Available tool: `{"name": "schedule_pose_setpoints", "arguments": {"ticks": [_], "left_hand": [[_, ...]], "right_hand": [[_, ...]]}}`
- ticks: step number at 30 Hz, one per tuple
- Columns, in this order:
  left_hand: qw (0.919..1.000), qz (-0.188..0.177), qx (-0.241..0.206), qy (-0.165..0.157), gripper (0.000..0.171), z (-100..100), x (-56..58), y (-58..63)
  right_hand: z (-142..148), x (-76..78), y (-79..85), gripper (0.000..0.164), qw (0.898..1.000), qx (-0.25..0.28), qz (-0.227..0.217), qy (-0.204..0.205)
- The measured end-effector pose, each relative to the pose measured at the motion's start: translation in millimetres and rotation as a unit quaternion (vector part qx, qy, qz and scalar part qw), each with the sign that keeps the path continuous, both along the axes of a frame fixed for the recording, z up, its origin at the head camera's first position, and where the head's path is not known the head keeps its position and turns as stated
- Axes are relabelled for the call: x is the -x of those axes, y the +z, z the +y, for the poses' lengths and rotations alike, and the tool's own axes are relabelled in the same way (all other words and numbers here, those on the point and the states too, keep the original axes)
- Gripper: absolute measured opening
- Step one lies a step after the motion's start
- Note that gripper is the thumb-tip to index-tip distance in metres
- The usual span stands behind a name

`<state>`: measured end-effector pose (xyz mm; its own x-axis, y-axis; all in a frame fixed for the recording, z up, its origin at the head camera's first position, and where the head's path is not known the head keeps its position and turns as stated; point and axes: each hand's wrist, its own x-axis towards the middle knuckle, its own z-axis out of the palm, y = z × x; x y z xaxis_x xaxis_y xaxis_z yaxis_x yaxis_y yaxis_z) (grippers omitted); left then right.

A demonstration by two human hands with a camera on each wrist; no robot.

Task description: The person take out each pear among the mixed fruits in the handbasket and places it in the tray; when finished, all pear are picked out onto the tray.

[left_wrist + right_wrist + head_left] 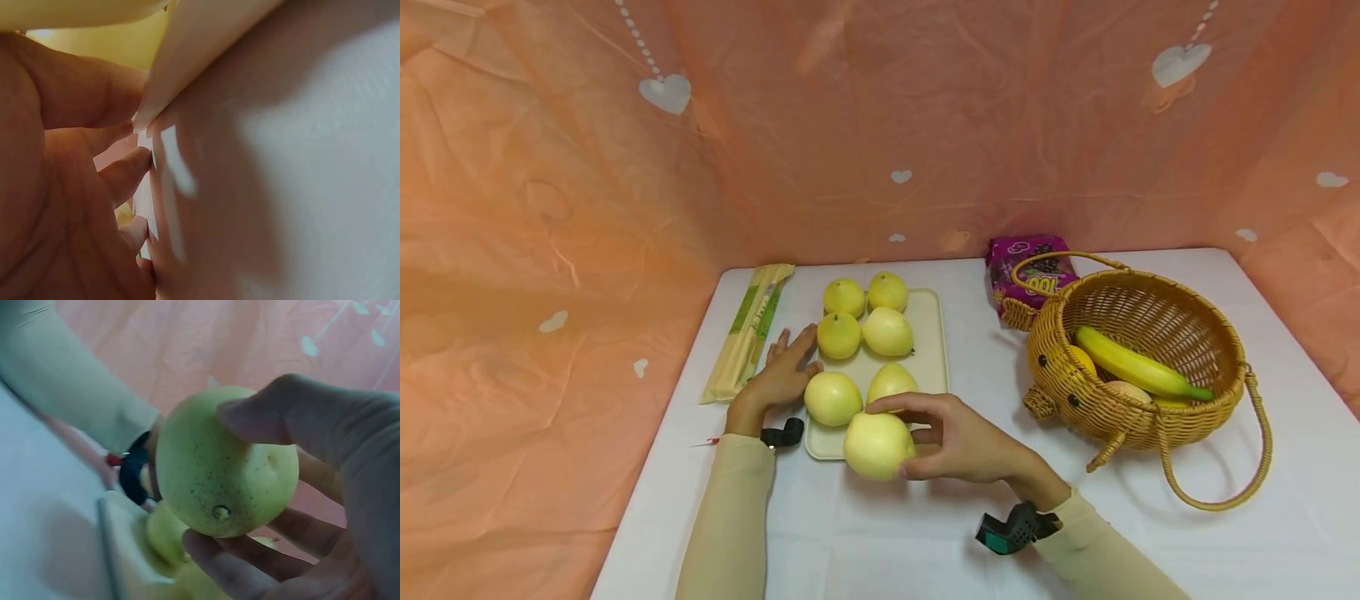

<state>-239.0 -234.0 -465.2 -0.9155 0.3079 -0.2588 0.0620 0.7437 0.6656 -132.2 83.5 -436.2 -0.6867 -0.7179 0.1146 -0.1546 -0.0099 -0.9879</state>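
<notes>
My right hand (966,437) holds a pale yellow-green pear (874,450) between thumb and fingers, above the near edge of a cream tray (931,342). Dark specks and a small stem end mark this pear (212,462) in the right wrist view. Several more pears (887,332) sit on the tray, the far ones in a close group and others nearer me. At the tray's left side lies my left hand (784,375), its fingers spread on the table. The left wrist view has its thumb (94,90) against the tray's edge.
A long packet with green stripes (748,333) lies to the left. On the right stands a wicker basket (1157,292) with a banana (1138,364) and other rounded produce inside. Behind its left handle is a purple package (1033,250). An orange curtain backs the white table.
</notes>
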Motion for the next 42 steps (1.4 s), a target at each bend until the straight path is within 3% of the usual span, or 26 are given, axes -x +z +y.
{"name": "schedule_pose_setpoints", "arguments": {"ticks": [8, 15, 23, 33, 42], "left_hand": [[1.0, 0.004, -0.001, -0.007, 0.072, -1, 0.9, -2.3], [0.9999, 0.012, 0.0, -0.01, 0.072, -2, 2.0, -0.8], [0.9998, 0.015, 0.01, -0.011, 0.072, -1, 3.2, -2.4], [0.9999, 0.014, 0.007, -0.002, 0.07, 0, 1.6, -3.0], [0.9999, 0.009, 0.01, -0.001, 0.07, 1, 1.9, -1.9]], "right_hand": [[-21, 6.2, -22.6, 0.071, 1.0, -0.023, 0.006, -0.005], [-26, 10.0, -30.2, 0.072, 0.999, -0.042, 0.026, -0.021], [-24, 16.7, -33.4, 0.069, 0.991, -0.082, 0.094, -0.044], [-25, 20.5, -33.5, 0.069, 0.974, -0.126, 0.176, -0.07], [-30, 17.6, -26.1, 0.07, 0.942, -0.177, 0.272, -0.08]]}}
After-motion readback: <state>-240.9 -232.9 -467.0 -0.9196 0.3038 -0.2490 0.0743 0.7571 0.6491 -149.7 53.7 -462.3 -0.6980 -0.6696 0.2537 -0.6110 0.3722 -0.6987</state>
